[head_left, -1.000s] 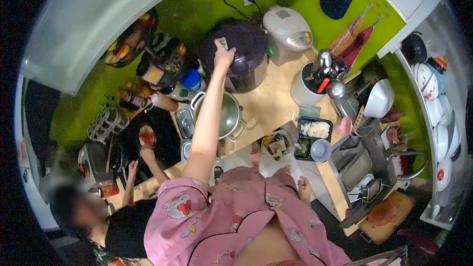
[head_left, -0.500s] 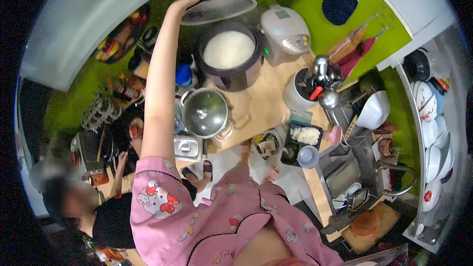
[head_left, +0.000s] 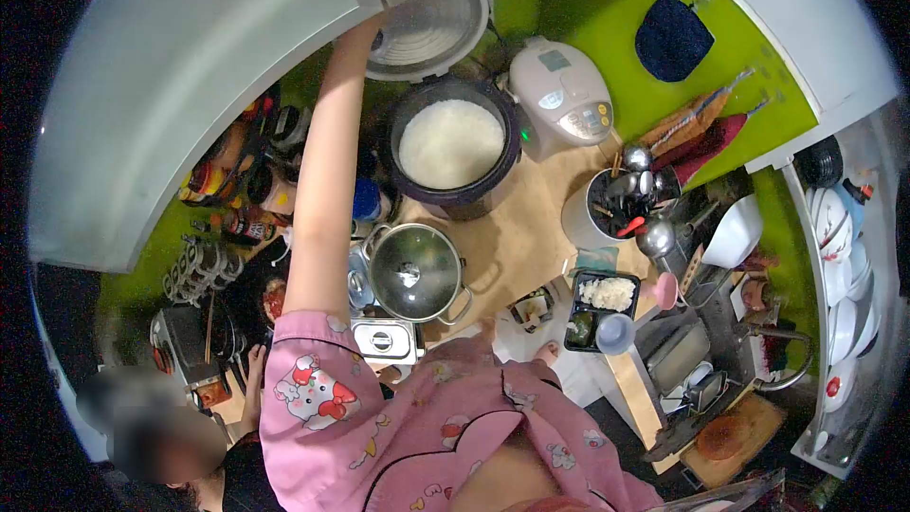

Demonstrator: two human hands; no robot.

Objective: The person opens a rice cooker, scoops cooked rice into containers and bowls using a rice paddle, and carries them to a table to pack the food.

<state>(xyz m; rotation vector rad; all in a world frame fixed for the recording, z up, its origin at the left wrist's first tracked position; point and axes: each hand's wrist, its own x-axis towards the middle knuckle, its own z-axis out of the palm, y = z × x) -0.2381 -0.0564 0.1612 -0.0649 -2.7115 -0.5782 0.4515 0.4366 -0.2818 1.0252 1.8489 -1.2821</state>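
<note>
My left arm reaches up and forward to the rice cooker lid (head_left: pixel 431 28), which stands raised with its pale inner plate facing me. My left hand (head_left: pixel 368 33) is at the lid's left edge, closed on it, its fingers mostly hidden behind the lid and under the cabinet. Below, the dark rice cooker (head_left: pixel 455 197) stands uncovered, with white rice (head_left: pixel 451 144) filling much of the pot. In front of it is a steel pot with a glass lid (head_left: pixel 414 270). My right hand is out of view.
A water boiler (head_left: pixel 561 95) stands right of the cooker, near a utensil holder (head_left: pixel 588 213). A divided tray with rice (head_left: pixel 607 294) sits by the counter edge. The sink (head_left: pixel 673 356) is at right. White cabinets (head_left: pixel 218 66) hang overhead. Another person (head_left: pixel 161 427) works at left.
The lid's inner face shows more fully, and my left hand has slipped mostly out of sight behind it. My view has shifted, so the counter items appear lower. The other person has moved lower.
</note>
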